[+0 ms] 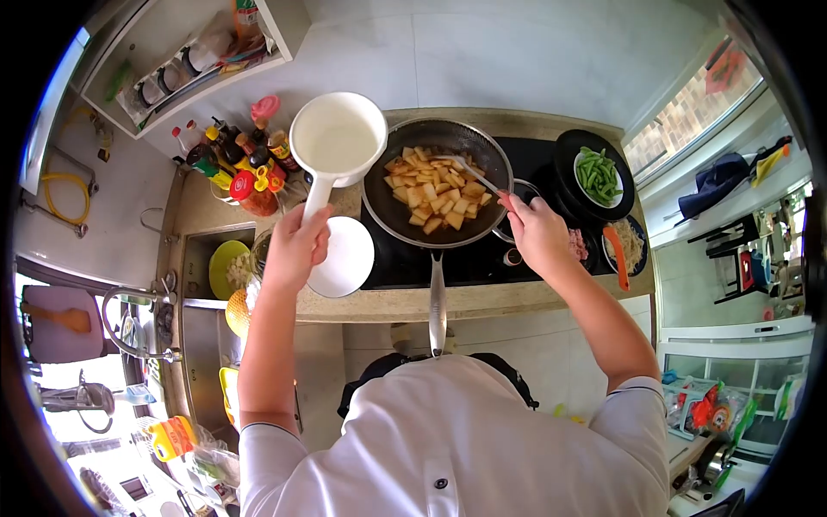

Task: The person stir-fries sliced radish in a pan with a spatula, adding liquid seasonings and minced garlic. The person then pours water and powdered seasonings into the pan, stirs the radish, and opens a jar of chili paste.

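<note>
My left hand [297, 248] is closed around the handle of a white dipper [338, 133], raised left of the frying pan. Whether any liquid is in it I cannot tell. Diced potatoes [435, 194], browned with sauce, lie in the dark frying pan [469, 133] on the stove. My right hand [536, 226] grips a spatula [475, 172] by its reddish handle; its head rests among the pieces. The pan's metal handle [438, 302] points toward my body. Partly under my left hand and the dipper is a white plate [343, 258] on the counter.
Green beans [597, 177] fill a bowl on a black pan [564, 151] at right. Nearby are diced pink meat [577, 244], a plate of pale shreds [636, 246] and an orange handle [617, 257]. Sauce bottles [228, 151] crowd the left, above a sink [202, 246] with a green bowl [222, 267].
</note>
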Tool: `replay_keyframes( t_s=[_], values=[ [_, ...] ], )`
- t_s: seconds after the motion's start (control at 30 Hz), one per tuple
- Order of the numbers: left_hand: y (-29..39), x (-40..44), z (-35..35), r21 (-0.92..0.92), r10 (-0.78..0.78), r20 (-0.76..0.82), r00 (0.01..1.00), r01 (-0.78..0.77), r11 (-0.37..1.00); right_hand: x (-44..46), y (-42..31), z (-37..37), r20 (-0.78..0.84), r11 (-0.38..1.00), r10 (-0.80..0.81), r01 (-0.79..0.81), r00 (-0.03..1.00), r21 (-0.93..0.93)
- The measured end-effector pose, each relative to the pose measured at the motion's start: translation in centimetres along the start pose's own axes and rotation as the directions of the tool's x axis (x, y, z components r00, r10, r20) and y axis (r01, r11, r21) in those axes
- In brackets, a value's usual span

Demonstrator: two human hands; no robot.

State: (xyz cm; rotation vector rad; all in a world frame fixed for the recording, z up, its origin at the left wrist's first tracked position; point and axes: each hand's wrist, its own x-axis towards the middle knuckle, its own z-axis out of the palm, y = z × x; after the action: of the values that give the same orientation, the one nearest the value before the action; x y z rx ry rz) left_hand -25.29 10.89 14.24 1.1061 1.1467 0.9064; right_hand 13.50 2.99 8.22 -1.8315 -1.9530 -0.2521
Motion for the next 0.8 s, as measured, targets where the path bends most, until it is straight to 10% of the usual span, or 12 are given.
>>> replay_keyframes(
  t_s=[0.13, 0.3, 0.8],
  values=[
    [1.8, -5.6, -2.0, -0.127, -0.075, -0.030, 0.997, 0.070, 0.989, 1.7, 0.0, -8.2, -0.050, 0.995, -0.030, 0.034, 0.998, 0.090],
    [2.0, -12.8, -5.7, -0.213, -0.105, -0.085, 0.991, 0.085, 0.973, 5.0, -2.3, -18.0, 0.354, 0.999, -0.047, 0.042, 0.934, 0.023],
    [-1.6, -17.0, -7.1, -0.348, -0.087, -0.139, 0.986, 0.033, 0.937, 11.9, -4.7, -6.1, 0.237, 0.957, -0.291, 0.281, 0.927, 0.074]
  ],
)
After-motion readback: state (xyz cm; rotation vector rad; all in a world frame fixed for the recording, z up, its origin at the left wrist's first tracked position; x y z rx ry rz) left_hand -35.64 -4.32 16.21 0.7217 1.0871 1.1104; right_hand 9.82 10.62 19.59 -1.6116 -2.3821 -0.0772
